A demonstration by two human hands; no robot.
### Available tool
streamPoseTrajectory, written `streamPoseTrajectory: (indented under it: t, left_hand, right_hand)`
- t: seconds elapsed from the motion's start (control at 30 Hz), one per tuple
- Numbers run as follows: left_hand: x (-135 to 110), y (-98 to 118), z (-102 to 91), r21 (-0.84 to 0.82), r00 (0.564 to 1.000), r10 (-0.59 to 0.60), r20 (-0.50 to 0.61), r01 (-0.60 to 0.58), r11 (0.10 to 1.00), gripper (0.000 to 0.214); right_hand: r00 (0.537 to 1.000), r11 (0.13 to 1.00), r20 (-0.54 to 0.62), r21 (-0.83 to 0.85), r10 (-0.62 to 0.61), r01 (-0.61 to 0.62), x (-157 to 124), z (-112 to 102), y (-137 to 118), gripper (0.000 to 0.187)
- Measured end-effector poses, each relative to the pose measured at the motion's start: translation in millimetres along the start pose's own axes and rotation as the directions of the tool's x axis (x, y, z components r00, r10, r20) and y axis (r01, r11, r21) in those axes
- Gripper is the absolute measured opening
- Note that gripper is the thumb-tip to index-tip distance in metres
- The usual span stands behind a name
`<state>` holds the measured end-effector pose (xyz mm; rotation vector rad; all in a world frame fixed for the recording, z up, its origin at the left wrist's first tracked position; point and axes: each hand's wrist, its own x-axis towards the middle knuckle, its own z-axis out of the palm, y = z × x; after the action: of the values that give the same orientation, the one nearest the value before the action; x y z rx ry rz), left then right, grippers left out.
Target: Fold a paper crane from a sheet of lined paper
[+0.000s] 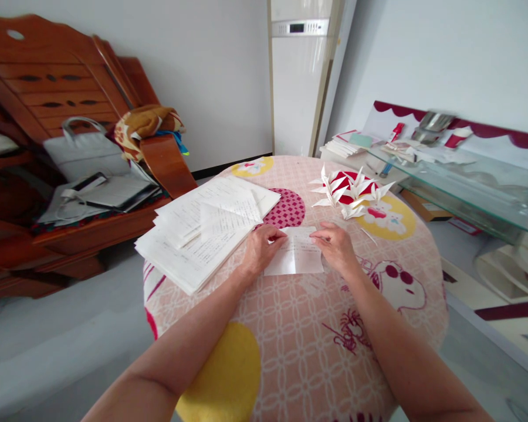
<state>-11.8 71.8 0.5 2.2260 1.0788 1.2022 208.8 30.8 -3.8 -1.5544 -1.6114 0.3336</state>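
Note:
A small, roughly square sheet of paper (pixel 294 258) with a crease down its middle lies on the round table in front of me. Handwriting shows faintly on it. My left hand (pixel 264 246) pinches its left upper edge between thumb and fingers. At the opposite side, my right hand (pixel 334 241) pinches the right upper edge. Several folded white paper cranes (pixel 349 190) stand together beyond my right hand. To the left is a stack of handwritten papers (pixel 189 252), with a loose translucent sheet (pixel 229 212) on top.
A patterned cloth (pixel 299 346) covers the table. A thin white stick-like piece (pixel 369 235) lies right of my right hand. A glass shelf (pixel 475 181) with assorted items borders the table on the right; a wooden chair (pixel 66 76) holding a grey bag (pixel 85 152) stands left.

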Motion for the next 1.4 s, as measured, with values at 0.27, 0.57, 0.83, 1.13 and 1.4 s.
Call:
streamPoseTrajectory:
  t: [0.27,0.57,0.83,1.13,1.4]
  left_hand:
    - [-1.0,0.1,-0.2,0.042,0.995,0.097,0.016,-0.098,0.994,0.009]
    - [-2.4,7.4,-5.5,0.03,0.985,0.169,-0.019,-0.169,0.985,0.01]
    - [-5.5,20.5,-11.3,-0.02,0.978,0.201,-0.062,-0.203,0.979,0.009]
    - [-6.9,28.9,-14.8,-0.018,0.978,0.204,-0.037,-0.205,0.979,0.01]
    - [-8.9,36.6,-20.6,0.038,0.966,0.258,0.011,-0.258,0.965,0.01]
  right_hand:
    - [0.975,0.975,0.018,0.01,-0.22,0.22,-2.3,15.5,-2.5,0.015]
    - [0.909,0.904,-0.039,0.092,-0.415,0.416,-4.1,13.8,-19.4,0.018]
    - [0.896,0.89,-0.024,0.107,-0.444,0.444,-8.3,6.9,-36.8,0.018]
    - [0.882,0.878,-0.005,0.089,-0.471,0.47,-12.1,1.1,-46.1,0.017]
    - [0.847,0.847,0.013,-0.009,-0.531,0.531,-15.6,-2.2,-54.1,0.019]
